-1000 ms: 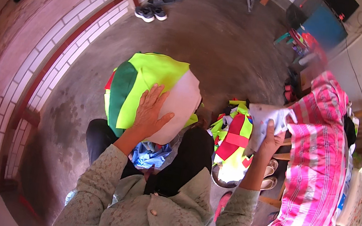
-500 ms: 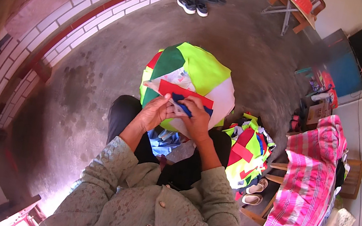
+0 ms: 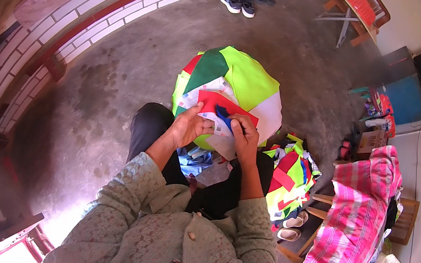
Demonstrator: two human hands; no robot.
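Note:
In front of my knees sits a large rounded bundle of cloth in lime green [image 3: 247,79], dark green, white and red. A red fabric strip [image 3: 213,100] lies across its near side, over a pale printed piece [image 3: 219,85]. My left hand [image 3: 186,127] is closed at the strip's left end, thumb on top and fingers curled below; it seems to grip the red cloth. Between the fingers and thumb of my right hand [image 3: 245,139] is a small dark blue fabric piece [image 3: 223,116], its left part lifted over the red strip. My fingers partly hide both pieces.
Right of my knee is a heap of colourful cloth scraps [image 3: 292,173], with beige shoes [image 3: 292,226] below it. A pink checked cloth [image 3: 345,226] covers wooden furniture at the right. Light blue cloth [image 3: 194,161] lies between my legs. Dark shoes [image 3: 237,3] stand by the far brick-patterned wall.
My right hand has drawn right and down with the blue piece, baring more of the red strip and pale printed piece. The whole view has shifted slightly.

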